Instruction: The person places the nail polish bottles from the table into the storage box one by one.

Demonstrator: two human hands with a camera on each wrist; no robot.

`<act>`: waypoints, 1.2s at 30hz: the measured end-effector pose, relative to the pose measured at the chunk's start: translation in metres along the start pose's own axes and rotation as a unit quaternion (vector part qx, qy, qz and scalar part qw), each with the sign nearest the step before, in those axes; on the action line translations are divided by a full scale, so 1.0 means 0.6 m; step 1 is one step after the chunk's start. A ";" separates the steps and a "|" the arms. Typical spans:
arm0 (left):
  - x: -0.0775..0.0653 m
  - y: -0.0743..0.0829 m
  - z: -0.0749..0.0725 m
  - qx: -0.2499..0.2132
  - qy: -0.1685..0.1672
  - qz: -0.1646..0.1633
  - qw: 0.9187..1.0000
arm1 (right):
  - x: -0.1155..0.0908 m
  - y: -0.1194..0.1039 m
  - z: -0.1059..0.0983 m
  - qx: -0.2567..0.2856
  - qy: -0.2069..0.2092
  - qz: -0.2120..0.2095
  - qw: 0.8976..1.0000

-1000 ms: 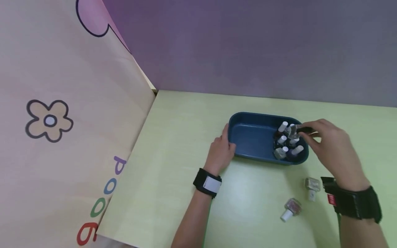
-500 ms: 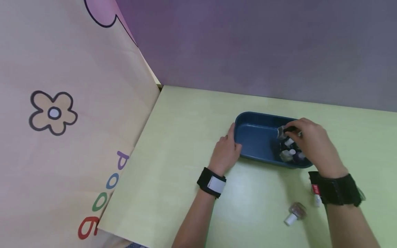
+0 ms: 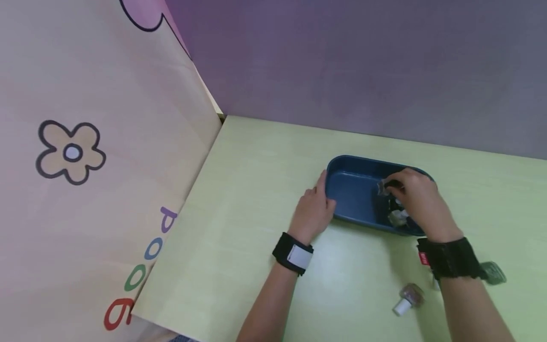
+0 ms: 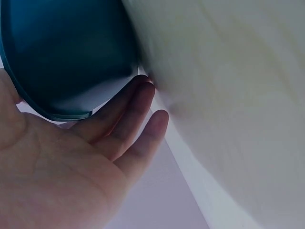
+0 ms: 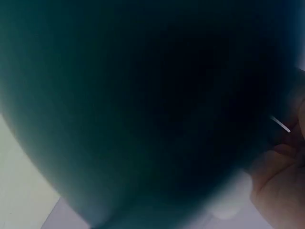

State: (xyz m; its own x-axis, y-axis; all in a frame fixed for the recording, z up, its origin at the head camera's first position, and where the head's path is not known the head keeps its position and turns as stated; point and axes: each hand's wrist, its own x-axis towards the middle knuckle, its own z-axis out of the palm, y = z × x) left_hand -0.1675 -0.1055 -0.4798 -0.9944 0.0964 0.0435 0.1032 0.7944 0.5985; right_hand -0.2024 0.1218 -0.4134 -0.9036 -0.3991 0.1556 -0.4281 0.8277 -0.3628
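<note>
My left hand point(image 3: 313, 211) holds the left end of a dark blue tray point(image 3: 350, 192), thumb at its near corner. In the left wrist view, fingers point(image 4: 143, 136) reach along the tray's outer wall point(image 4: 66, 57). Over the tray's right half, my right hand point(image 3: 420, 202) pinches a clear nail polish bottle point(image 3: 382, 187) by its black cap, the glass end facing left. Beneath that hand stand several nail polish bottles point(image 3: 397, 218), mostly hidden by it. The blurred tray wall point(image 5: 119, 95) fills most of the right wrist view, with part of the hand point(image 5: 281, 176) at the right edge.
A pinkish nail polish bottle with a white cap point(image 3: 402, 306) lies in front of the tray. Another bottle's white cap point(image 3: 436, 284) peeks out beside the right wristband point(image 3: 450, 259). Right of that band is a dark green patterned thing point(image 3: 494, 273), its kind unclear.
My right hand has moved left and down into the tray with the black-capped bottle, now covering most of the other bottles. The left hand keeps its hold on the tray.
</note>
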 end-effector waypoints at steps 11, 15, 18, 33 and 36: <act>-0.005 0.001 0.003 -0.012 -0.003 -0.011 1.000 | 0.001 0.002 0.017 -0.013 0.000 0.015 1.000; -0.006 0.002 0.004 -0.013 -0.002 -0.008 1.000 | 0.000 0.002 0.021 -0.028 0.005 0.016 0.999; -0.007 0.002 0.004 -0.012 -0.003 -0.009 1.000 | -0.001 0.001 0.023 -0.046 0.010 0.014 0.999; -0.009 0.004 0.006 -0.013 -0.002 -0.007 1.000 | -0.008 0.006 0.035 -0.083 0.036 0.003 0.996; -0.009 0.003 0.003 -0.010 0.003 -0.004 1.000 | -0.008 0.003 0.032 -0.072 0.046 -0.006 0.996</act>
State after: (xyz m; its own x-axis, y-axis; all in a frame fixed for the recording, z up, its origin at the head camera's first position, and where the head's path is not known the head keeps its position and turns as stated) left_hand -0.1619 -0.1039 -0.4803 -0.9953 0.0861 0.0435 0.0946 0.7829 0.6149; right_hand -0.1985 0.1176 -0.4322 -0.8929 -0.3777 0.2453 -0.4313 0.8738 -0.2248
